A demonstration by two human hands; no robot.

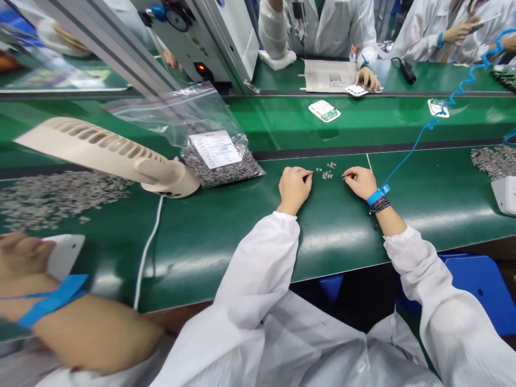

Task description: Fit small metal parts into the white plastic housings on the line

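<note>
My left hand (295, 188) rests on the green bench with thumb and fingers pinched together; what sits between them, if anything, is too small to make out. Across from it, my right hand (362, 181) is closed in a pinch, and a tiny metal part (343, 177) shows at its fingertips. Between the two hands lies a small group of loose metal parts (327, 174). A blue wrist strap (378, 194) with a coiled blue cord circles my right wrist, beside a dark braided bracelet (379, 204).
A clear zip bag (226, 172) of metal parts and a beige lamp-like device (169, 177) stand left. Part piles lie at far left (60, 196) and far right (494, 161). White housings with circuit boards (324, 111) lie beyond. A neighbour's arm (92, 328) reaches in; co-workers sit opposite.
</note>
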